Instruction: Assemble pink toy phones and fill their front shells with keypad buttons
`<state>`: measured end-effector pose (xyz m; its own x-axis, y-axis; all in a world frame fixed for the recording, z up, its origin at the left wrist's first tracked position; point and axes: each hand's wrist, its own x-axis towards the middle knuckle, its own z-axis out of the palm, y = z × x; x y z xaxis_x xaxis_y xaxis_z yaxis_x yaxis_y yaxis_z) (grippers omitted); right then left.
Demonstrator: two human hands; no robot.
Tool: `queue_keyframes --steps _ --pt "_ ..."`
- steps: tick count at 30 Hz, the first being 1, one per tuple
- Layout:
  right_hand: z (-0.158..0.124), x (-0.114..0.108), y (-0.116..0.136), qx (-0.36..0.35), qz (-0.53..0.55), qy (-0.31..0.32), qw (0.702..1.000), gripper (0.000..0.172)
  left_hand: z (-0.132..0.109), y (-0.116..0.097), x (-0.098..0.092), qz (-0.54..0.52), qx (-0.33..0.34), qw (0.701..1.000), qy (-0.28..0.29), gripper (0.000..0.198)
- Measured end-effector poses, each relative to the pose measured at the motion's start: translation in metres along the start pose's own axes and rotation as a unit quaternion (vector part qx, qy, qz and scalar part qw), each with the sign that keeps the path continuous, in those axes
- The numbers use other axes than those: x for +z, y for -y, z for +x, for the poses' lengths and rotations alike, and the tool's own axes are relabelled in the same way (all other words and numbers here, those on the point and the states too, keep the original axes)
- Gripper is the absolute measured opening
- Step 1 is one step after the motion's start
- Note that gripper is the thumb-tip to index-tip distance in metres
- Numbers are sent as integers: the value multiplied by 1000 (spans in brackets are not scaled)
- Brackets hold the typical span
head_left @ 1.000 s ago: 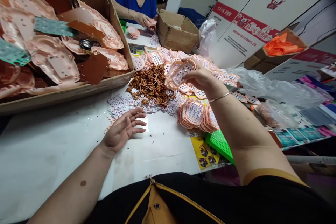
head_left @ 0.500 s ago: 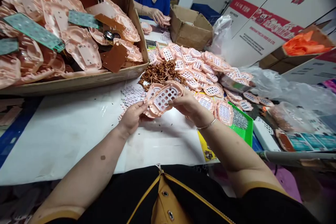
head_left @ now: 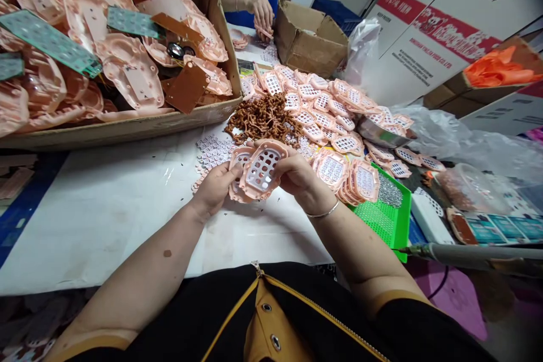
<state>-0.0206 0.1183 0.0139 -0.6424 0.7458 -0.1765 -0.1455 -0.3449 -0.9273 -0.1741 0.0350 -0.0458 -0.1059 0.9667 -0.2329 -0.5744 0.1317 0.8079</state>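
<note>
Over the white table I hold two pink plastic casings, each with a grid of holes. My left hand is closed on the left pink casing, thumb on its face. The right pink casing overlaps it in front, and my right hand grips its right edge with the thumb near the holes. Just behind lies a heap of small brown parts. Small pale key pieces are spread left of the casings. Stacked pink casings with pale keys in them stand right of my right hand.
A cardboard box of pink shells and circuit boards fills the left. More casings are piled behind. A green tray with small metal pieces sits right, beside a grey bar. Across the table, a person's hand holds a pink part.
Both hands have come slightly lower with the casings, and the front casing has turned more upright. Across the table, the other person's hand has lifted and tilted. The view has shifted slightly.
</note>
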Motion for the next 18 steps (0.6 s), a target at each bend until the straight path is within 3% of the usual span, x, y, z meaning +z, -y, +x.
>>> queue_keyframes --steps 5,8,11,13,15,18 --pt "3 -5 5 -85 -25 -13 996 57 7 -2 -4 -51 36 995 -82 42" --pt "19 -24 17 -135 -91 -94 982 51 7 -6 -4 -63 30 993 -100 36" --pt "31 -41 25 -227 -197 -230 925 52 5 -10 -3 -57 24 991 -118 32" --pt "29 -41 26 -274 -278 -254 885 53 2 -14 -3 -32 20 993 -111 30" --pt "19 -31 24 -273 -349 -181 878 48 -1 -16 -3 18 2 998 -58 32" --pt "5 -11 17 -182 -429 13 884 28 -6 -21 -4 86 -29 995 45 35"
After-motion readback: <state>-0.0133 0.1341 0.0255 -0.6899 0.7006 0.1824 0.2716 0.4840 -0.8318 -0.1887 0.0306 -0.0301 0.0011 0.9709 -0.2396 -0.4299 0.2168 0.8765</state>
